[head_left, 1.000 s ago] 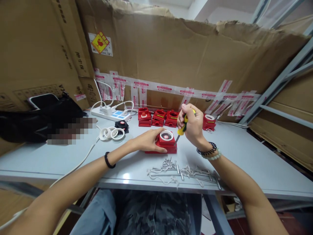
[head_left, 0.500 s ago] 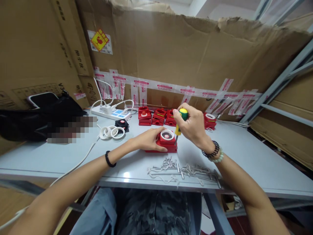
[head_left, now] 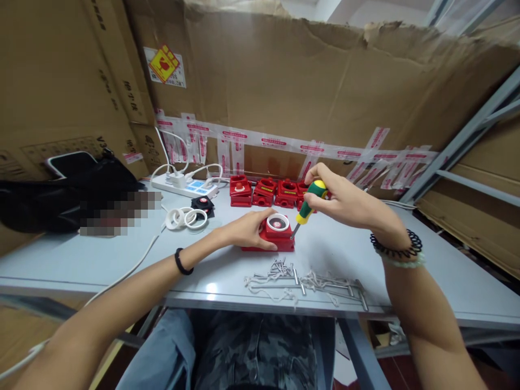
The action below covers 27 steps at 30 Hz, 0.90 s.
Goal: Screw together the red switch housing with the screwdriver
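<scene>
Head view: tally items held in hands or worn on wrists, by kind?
Red housing, in left hand: 1
Screwdriver, in right hand: 1
Dark wristbands, one per wrist: 2
Pale beaded bracelet, right wrist: 1
Total: 5

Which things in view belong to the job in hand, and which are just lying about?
In the job:
red housing, held by the left hand
screwdriver in the right hand, tip at the red housing's corner
probably also the loose screws, white rings and row of red housings

Seemingly just lying about:
power strip
phone-like device
black bag
</scene>
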{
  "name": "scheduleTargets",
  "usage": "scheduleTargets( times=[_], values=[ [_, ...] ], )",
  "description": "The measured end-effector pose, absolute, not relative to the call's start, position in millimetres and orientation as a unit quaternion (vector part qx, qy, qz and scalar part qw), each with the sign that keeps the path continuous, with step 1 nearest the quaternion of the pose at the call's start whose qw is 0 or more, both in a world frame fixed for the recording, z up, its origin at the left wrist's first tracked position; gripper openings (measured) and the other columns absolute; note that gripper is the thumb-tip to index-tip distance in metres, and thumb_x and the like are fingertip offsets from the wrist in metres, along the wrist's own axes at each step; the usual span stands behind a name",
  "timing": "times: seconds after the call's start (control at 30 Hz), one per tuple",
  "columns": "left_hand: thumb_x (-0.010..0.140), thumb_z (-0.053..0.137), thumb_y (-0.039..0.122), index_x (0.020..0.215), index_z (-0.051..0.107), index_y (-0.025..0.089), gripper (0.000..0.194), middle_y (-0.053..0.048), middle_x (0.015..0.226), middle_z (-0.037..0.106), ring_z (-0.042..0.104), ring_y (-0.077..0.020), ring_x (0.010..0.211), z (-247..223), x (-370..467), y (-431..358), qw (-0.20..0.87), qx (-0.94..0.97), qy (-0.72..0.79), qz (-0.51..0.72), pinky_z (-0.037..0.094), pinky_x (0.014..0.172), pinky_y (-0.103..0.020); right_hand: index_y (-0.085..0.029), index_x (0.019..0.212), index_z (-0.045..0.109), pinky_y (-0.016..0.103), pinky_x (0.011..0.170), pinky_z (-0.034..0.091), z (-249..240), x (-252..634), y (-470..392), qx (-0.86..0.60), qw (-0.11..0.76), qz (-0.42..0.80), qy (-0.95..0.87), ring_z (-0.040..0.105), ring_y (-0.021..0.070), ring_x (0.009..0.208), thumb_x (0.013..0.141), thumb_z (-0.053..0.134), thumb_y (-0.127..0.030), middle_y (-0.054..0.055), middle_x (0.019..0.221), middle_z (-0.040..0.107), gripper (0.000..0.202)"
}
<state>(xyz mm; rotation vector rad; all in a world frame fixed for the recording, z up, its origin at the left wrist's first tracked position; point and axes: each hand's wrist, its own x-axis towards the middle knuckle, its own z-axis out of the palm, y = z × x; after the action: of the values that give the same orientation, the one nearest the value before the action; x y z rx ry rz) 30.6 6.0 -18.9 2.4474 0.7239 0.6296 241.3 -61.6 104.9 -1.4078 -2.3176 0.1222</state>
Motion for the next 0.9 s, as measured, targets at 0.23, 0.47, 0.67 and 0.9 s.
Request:
scheduleTargets(
  times=[0.23, 0.47, 0.67, 0.9],
  values=[
    [0.063, 0.077, 0.046, 0.124, 0.047, 0.021, 0.072, -0.007, 0.114, 0.063, 0.06, -0.0264, 0.1, -17, 31, 4, 0.255, 0.898, 0.276, 0.228, 0.047, 0.084, -0.035, -0.022, 0.073, 0.043, 0.029, 0.054, 0.029, 93, 231, -49, -0.528, 0.292, -0.071, -0.795, 0.04, 0.0116, 0.053, 0.087, 0.05, -0.043, -0.002, 0.06, 0.051, 0.027],
    [0.063, 0.077, 0.048, 0.124, 0.048, 0.02, 0.074, -0.009, 0.119, 0.061, 0.06, -0.0277, 0.103, -18, 31, 5, 0.241, 0.899, 0.288, 0.224, 0.047, 0.086, -0.035, -0.024, 0.106, 0.044, 0.028, 0.059, 0.036, 102, 245, -60, -0.436, 0.191, 0.033, -0.879, 0.051, 0.0139, 0.062, 0.086, 0.052, -0.033, 0.0, 0.079, 0.06, 0.023],
    [0.063, 0.077, 0.047, 0.126, 0.046, 0.021, 0.075, -0.007, 0.116, 0.063, 0.061, -0.0265, 0.1, -17, 31, 4, 0.248, 0.898, 0.294, 0.214, 0.047, 0.083, -0.034, -0.022, 0.081, 0.047, 0.029, 0.054, 0.027, 93, 230, -51, -0.556, 0.259, -0.098, -0.784, 0.041, 0.0136, 0.053, 0.089, 0.046, -0.041, -0.001, 0.061, 0.052, 0.02],
    [0.062, 0.077, 0.048, 0.125, 0.047, 0.021, 0.075, -0.008, 0.118, 0.062, 0.059, -0.0287, 0.105, -18, 31, 6, 0.241, 0.899, 0.296, 0.215, 0.047, 0.086, -0.036, -0.023, 0.099, 0.045, 0.028, 0.056, 0.031, 103, 239, -65, -0.516, 0.199, -0.018, -0.833, 0.048, 0.0147, 0.057, 0.087, 0.047, -0.036, -0.001, 0.068, 0.057, 0.018]
  ],
)
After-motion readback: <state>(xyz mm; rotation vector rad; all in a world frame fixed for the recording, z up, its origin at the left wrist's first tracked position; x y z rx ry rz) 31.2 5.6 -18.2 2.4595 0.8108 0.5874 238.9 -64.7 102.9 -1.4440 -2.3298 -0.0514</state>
